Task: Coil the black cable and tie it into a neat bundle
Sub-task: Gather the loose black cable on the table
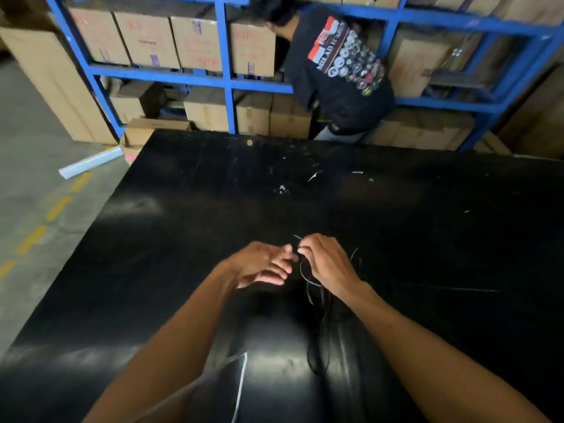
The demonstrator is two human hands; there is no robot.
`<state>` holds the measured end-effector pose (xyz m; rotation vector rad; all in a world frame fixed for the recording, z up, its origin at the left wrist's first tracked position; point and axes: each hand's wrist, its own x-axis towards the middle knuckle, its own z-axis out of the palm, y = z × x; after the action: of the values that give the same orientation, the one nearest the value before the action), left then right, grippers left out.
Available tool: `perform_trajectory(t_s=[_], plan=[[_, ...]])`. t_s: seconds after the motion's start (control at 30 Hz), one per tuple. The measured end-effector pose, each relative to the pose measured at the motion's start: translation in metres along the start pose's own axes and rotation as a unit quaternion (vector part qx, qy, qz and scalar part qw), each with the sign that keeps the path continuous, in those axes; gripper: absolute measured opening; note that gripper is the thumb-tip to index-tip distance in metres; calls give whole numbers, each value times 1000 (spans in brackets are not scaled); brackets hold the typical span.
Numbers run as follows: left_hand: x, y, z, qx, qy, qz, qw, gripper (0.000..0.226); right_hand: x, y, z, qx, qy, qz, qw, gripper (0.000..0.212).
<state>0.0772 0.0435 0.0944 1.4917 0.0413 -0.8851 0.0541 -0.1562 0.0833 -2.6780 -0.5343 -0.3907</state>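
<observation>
A thin black cable [320, 325] hangs in loose loops over the black table [183, 224], hard to tell apart from the dark surface. My right hand [326, 261] pinches the top of the loops between thumb and forefinger, and a short cable end sticks up past the fingertips. My left hand [262, 264] is just to its left, fingers spread and blurred, their tips almost touching the right hand's fingers. Whether the left fingers hold the cable cannot be made out. The loops trail down toward me below the right wrist.
A person in a dark printed shirt [341, 71] bends into the blue shelving [225, 83] full of cardboard boxes beyond the table's far edge. Small white scraps [314, 176] lie on the far part of the table. A rolled sheet [91, 161] lies on the floor at left.
</observation>
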Motion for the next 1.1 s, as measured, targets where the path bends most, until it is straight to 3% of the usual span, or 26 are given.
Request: perform_trajectory(t_s=[0.2,0.43,0.53,0.73,0.9,1.1], plan=[[-44,85,38,12,-52,56,997,18,6,4,-79,22,74,-30,997,12],[-84,123,101,22,-170,85,981,32,2,12,-139,227,157,37,961,16],[-90,132,121,12,-145,151,978,29,-6,12,-148,288,140,68,945,17],[-95,149,132,-28,-103,254,961,45,-38,10,-127,345,97,183,915,29],[-91,163,134,-78,-61,284,954,30,-59,14,-109,362,113,222,898,36],[-86,195,140,-136,-99,324,931,27,-64,19,-109,364,100,246,893,41]])
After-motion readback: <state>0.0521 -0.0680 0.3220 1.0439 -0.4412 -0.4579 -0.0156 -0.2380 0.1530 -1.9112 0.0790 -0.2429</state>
